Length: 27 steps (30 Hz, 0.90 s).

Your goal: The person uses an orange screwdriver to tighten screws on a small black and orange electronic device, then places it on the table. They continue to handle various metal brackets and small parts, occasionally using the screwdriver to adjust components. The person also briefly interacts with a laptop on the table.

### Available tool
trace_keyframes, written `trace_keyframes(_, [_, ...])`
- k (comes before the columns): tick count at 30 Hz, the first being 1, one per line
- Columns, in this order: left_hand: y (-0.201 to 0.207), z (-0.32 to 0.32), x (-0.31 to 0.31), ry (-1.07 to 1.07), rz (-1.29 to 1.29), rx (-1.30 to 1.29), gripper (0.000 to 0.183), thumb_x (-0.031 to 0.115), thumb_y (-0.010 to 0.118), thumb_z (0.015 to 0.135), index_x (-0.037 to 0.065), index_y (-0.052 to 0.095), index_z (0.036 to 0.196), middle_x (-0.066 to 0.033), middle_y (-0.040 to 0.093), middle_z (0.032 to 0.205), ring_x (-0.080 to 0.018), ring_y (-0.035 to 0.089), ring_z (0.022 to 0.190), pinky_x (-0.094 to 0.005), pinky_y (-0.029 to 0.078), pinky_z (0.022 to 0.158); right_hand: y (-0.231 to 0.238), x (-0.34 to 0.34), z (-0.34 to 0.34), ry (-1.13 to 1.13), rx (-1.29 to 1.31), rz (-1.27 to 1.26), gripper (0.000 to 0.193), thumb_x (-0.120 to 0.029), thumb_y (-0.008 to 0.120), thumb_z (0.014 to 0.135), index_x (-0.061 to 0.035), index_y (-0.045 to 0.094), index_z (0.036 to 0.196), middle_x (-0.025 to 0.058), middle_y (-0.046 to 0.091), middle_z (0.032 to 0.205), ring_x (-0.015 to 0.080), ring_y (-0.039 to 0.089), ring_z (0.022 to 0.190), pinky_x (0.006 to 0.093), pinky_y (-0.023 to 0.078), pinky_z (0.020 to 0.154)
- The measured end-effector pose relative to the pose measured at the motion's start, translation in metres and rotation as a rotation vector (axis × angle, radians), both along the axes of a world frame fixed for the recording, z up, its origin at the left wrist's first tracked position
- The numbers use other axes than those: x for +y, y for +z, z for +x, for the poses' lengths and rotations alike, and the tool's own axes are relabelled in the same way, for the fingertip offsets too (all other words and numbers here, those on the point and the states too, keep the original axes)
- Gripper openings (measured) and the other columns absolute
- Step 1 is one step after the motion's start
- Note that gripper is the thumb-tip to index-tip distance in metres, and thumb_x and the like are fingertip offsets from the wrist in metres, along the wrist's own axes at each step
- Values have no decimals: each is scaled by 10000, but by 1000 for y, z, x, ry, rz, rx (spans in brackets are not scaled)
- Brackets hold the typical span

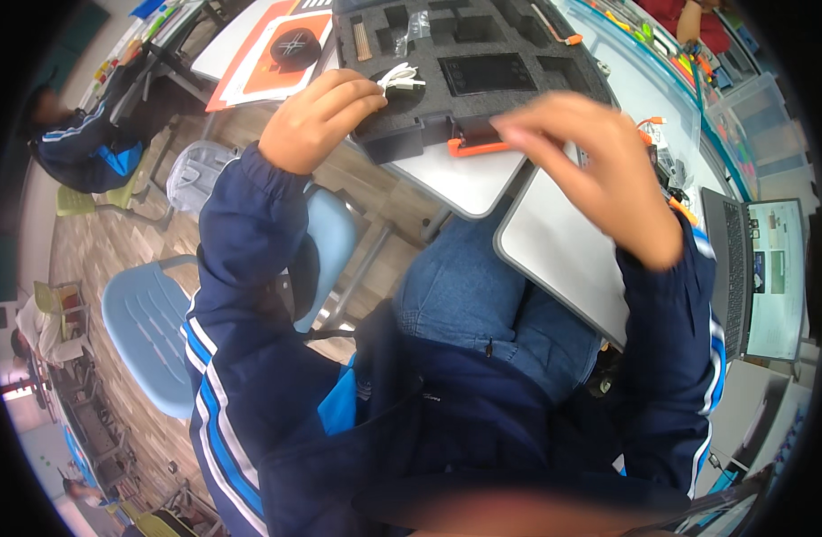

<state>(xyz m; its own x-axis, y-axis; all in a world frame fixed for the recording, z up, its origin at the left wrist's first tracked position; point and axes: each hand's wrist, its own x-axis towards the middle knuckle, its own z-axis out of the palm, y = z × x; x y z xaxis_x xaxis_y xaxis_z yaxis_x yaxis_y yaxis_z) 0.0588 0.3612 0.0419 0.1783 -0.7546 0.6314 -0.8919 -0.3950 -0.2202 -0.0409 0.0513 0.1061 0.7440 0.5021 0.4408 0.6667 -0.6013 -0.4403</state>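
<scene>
A black case (pixel 402 134) with grey foam lies across the desks in front of me, its orange handle (pixel 479 149) toward me. My left hand (pixel 323 118) is at the case's left side, with fingers curled and pressed together on a bundled white cable (pixel 402 79). The cable sits over a round dark hollow in the foam; my fingertips are partly hidden. My right hand (pixel 599 148), blurred by motion, hovers over the case's front right. Its fingers are stretched out with the thumb apart, and nothing shows in it. A black rectangular screen-like part (pixel 488 74) fills one foam slot.
Left of the case, a round black object (pixel 294 49) sits on orange and white papers (pixel 260 76). An open laptop (pixel 760 277) stands at the right, near a clear plastic-walled tray (pixel 697 116). Blue chairs (pixel 147 331) and a grey bag (pixel 196 174) are at the left. Other people sit farther off.
</scene>
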Motion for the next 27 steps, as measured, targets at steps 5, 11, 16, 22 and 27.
trace_keyframes(5, [2,3,1,10,37,91,285,31,649,748,23,691,1030,-75,664,1058,-248,647,1041,-348,569,840,-29,48,99,55,-73,46,168,-164,710,894,-25,758,975,176,725,906,359,692,833,425,547,758])
trace_keyframes(11, [4,15,3,1,98,333,244,-27,623,751,22,674,984,-97,674,1051,-312,630,1000,-405,523,890,-46,73,132,28,-143,-174,220,-145,770,829,-25,728,1008,131,674,887,356,652,884,438,526,796])
trace_keyframes(16, [1,24,1,-53,-1,270,172,42,662,733,53,675,904,-55,675,908,-264,626,926,-370,504,817,-46,76,141,43,-147,-215,208,-149,790,798,-11,685,913,140,669,844,336,655,861,436,524,770])
trace_keyframes(22, [7,22,4,-9,-17,337,230,-26,738,749,57,727,964,-75,713,917,-301,635,862,-377,495,817,-45,81,142,0,-128,-200,197,-149,802,778,-20,672,850,134,663,771,327,648,772,426,515,694])
trace_keyframes(27, [18,23,2,89,-79,461,201,119,850,736,98,763,916,-30,720,808,-222,614,737,-349,479,704,-45,78,136,4,-109,-210,208,-164,807,776,-20,661,814,121,647,743,325,642,755,425,504,676])
